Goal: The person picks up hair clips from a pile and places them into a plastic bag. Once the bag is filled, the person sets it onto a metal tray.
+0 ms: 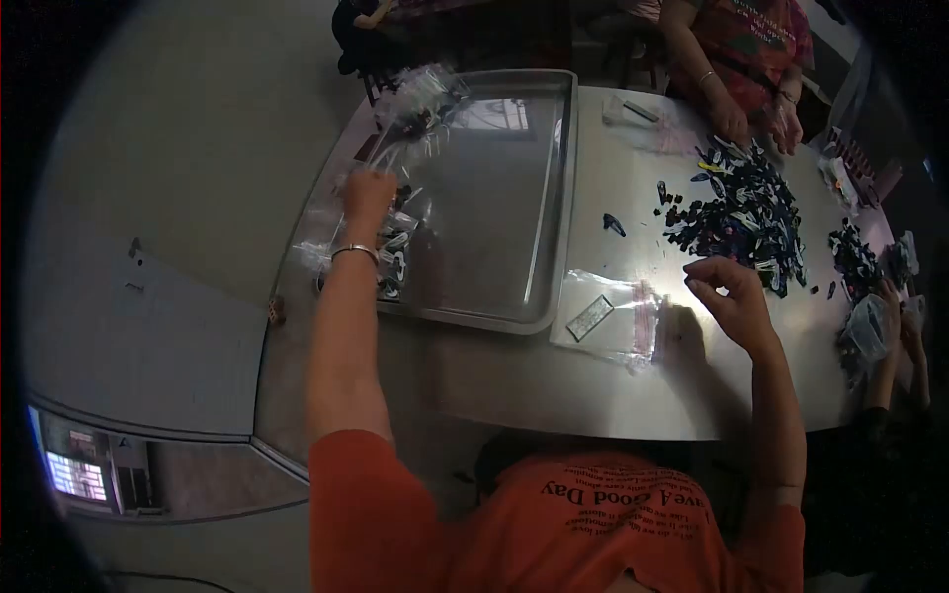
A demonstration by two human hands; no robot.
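My left hand (370, 198) is closed above the left side of a large metal tray (565, 198), among clear plastic bags (420, 99) holding small dark and white pieces. Whatever its fingers grip is hidden. On the right, my right hand (733, 296) hovers over the table with thumb and index finger curved and slightly apart, nothing visible between them. Just beyond it spreads a pile of dark and white pieces that look like snap hair clips (741, 212). To its left lies a flat clear bag (633, 296) with a grey rectangular piece (590, 318) on it.
One dark clip (614, 225) lies apart, left of the pile. Across the metal table (534, 385), a co-worker's hands (732, 124) are at the pile's far edge. Another person's hands (890, 316) hold a clear bag (870, 328) at right. Another bag (647, 128) lies farther back.
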